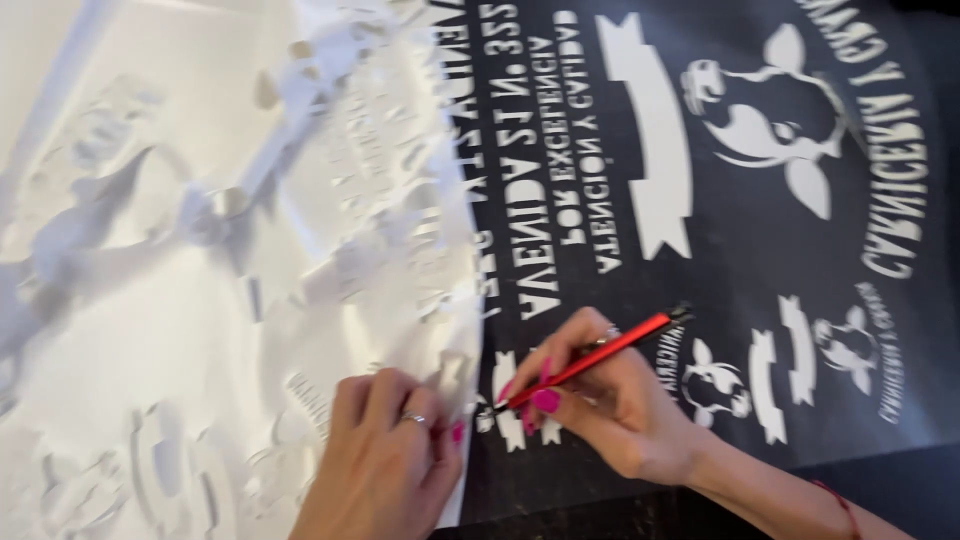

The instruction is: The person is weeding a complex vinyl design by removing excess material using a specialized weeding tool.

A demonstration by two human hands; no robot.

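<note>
Both hands are bare, with no sleeves in view. The left hand [385, 465] wears a thin silver-coloured ring on one finger. The right hand [600, 395] has bright pink polished nails (the left seems to as well) and what may be a ring, plus a thin red cord bracelet [840, 505] at its wrist.
</note>
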